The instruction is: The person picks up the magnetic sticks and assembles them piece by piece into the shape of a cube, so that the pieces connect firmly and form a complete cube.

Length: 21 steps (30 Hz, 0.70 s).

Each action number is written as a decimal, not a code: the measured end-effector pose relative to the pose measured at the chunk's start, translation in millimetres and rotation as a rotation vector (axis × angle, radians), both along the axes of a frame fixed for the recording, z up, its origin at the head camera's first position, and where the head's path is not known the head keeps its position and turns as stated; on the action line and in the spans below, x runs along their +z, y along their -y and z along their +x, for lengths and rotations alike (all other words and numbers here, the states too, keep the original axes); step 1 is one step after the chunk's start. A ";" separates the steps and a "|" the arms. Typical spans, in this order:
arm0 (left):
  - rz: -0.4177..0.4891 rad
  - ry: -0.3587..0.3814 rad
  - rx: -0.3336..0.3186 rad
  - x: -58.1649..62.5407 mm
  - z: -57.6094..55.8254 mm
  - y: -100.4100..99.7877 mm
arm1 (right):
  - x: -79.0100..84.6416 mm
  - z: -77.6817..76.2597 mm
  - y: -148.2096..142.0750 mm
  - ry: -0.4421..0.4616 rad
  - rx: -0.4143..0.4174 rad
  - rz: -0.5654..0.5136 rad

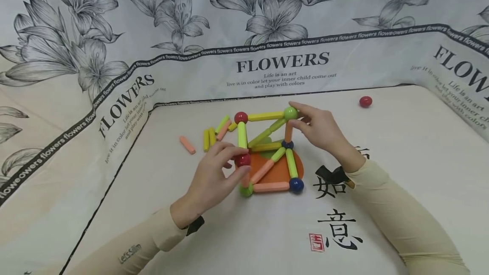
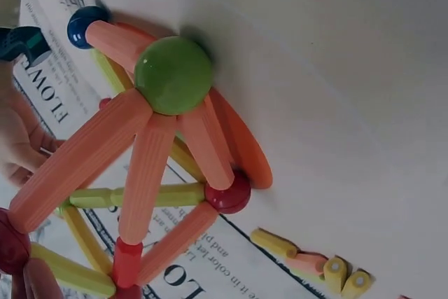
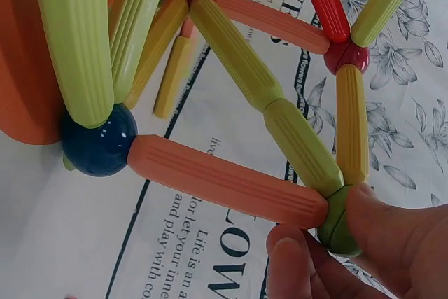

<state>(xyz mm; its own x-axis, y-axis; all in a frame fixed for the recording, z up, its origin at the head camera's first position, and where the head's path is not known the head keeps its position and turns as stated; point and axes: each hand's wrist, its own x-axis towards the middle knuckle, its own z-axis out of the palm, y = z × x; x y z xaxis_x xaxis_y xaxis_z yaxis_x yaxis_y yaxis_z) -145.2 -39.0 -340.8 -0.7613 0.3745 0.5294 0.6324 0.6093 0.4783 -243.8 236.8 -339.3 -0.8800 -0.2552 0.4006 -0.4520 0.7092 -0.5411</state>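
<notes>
In the head view, a ball-and-stick frame [image 1: 266, 147] is standing on a white cloth [image 1: 214, 232], an orange disc [image 1: 276, 174] showing under its base. The left hand [image 1: 214, 177] is pinching a red ball [image 1: 243, 160] at the frame's near-left upper corner, thumb and fingers clamped on it; the right hand [image 1: 322, 128] is gripping an upper green ball [image 1: 290, 113] at the far-right upper corner. Loose sticks [image 1: 187, 144] are lying beyond the left hand, and a separate crimson ball [image 1: 365, 101] is resting well apart at the far right. In the left wrist view, a lower green ball [image 2: 173, 75] is sitting foremost, salmon sticks [image 2: 148, 180] fanning from it, and a fingertip [image 2: 43, 281] is touching the red ball. In the right wrist view, the right thumb [image 3: 392, 232] and a finger are pinching the upper green ball, where a coral stick [image 3: 227, 180], a lime stick [image 3: 302, 148] and a yellow stick [image 3: 352, 124] are meeting
</notes>
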 end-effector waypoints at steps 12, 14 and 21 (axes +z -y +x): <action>-0.193 0.718 0.551 -4.6 -112.6 99.2 | 2.0 -0.4 -4.7 0.052 0.045 0.001; -0.244 0.813 0.633 -17.8 -127.9 112.3 | 0.8 0.4 -3.7 0.065 0.061 0.002; -0.210 0.871 0.769 -34.5 -144.1 117.2 | 2.7 0.9 -3.0 0.051 0.076 -0.003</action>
<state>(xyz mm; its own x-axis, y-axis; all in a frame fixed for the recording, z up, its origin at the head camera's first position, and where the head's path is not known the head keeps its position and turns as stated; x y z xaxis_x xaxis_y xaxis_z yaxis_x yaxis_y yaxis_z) -289.3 -156.2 -375.3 -0.8988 -0.3221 -0.2974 -0.4251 0.8057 0.4124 -242.8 239.9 -336.7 -0.8773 -0.3209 0.3569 -0.4764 0.6725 -0.5664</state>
